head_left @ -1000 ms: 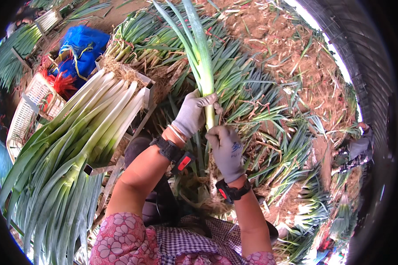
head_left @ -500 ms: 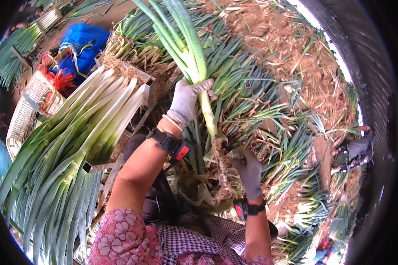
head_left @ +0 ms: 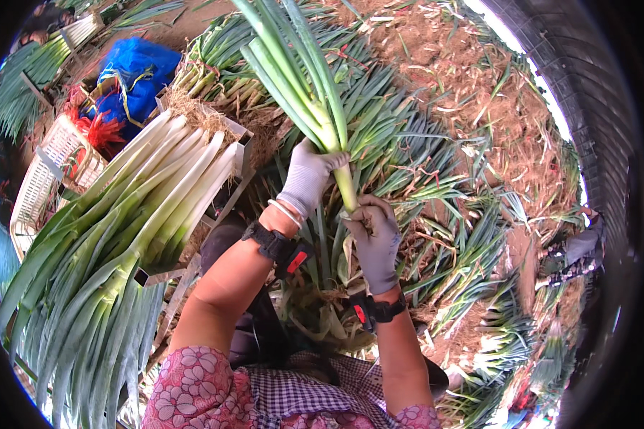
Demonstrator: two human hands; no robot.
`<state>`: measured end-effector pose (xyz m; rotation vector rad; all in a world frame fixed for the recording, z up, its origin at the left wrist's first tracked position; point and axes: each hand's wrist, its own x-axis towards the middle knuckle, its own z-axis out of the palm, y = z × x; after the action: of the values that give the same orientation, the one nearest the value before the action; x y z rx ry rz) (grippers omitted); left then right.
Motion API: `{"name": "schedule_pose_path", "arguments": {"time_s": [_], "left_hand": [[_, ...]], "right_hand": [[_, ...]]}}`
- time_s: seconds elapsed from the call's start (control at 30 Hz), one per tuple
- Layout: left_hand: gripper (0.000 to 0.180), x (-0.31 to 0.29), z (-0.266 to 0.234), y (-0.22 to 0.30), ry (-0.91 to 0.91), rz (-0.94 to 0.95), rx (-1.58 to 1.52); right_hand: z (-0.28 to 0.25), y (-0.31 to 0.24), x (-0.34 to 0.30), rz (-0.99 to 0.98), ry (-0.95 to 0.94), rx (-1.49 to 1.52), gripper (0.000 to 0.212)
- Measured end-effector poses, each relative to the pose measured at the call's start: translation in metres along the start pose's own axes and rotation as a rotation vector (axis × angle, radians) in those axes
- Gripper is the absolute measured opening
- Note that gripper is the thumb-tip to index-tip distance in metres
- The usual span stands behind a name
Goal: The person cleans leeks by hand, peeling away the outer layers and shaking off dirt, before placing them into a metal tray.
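My left hand [head_left: 311, 171], in a whitish knit glove, is closed round the pale stem of a large green onion [head_left: 320, 118]. Its long leaves spread up toward the far edge. At the stem's lower end, my right hand [head_left: 376, 236], in a grey-stained glove, has its fingers curled and pinched against it. The root end does not show and is hidden around the right hand. Left of my left arm, a row of green onions [head_left: 186, 168] lies in a metal-edged rack [head_left: 242, 154], white stems toward the far side and leaves hanging nearer.
A white plastic basket [head_left: 41, 179] with red ties [head_left: 96, 132] stands at the left beside a blue mesh bag [head_left: 139, 71]. Heaped green onions [head_left: 401, 136] cover the ground ahead and rightward, with brown soil [head_left: 444, 64] beyond. Another person's sleeve [head_left: 579, 250] shows far right.
My right hand has risen from near the dirty roots to the stem just below my left hand. The brown, root-bearing lower part no longer shows. The onion has shifted slightly right and down.
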<state>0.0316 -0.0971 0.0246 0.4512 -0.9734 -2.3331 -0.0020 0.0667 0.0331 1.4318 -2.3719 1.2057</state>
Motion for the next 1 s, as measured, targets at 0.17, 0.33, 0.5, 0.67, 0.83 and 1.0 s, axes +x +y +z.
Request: {"name": "schedule_pose_path", "arguments": {"time_s": [0.17, 0.33, 0.5, 0.67, 0.83, 1.0], "left_hand": [[0.033, 0.007, -0.001, -0.011, 0.038, 0.097, 0.141], [0.033, 0.005, -0.006, 0.011, 0.129, 0.057, 0.119], [0.033, 0.018, -0.008, 0.013, 0.117, 0.177, 0.076], [0.031, 0.013, -0.017, 0.007, 0.091, 0.214, 0.110], [0.031, 0.008, -0.004, 0.000, 0.020, 0.095, -0.086], [0.031, 0.005, -0.002, 0.006, 0.058, 0.068, -0.167]], "right_hand": [[-0.005, 0.014, -0.022, -0.019, -0.095, 0.330, 0.019], [-0.029, 0.005, -0.082, 0.213, -0.222, 0.185, 0.014], [-0.071, 0.052, -0.185, 0.531, -0.423, 0.261, 0.006], [-0.077, 0.055, -0.130, 0.685, -0.509, -0.235, 0.028], [-0.025, -0.010, 0.002, 0.277, -0.148, -0.078, 0.025], [0.005, -0.001, 0.014, 0.231, -0.201, -0.210, 0.018]]}}
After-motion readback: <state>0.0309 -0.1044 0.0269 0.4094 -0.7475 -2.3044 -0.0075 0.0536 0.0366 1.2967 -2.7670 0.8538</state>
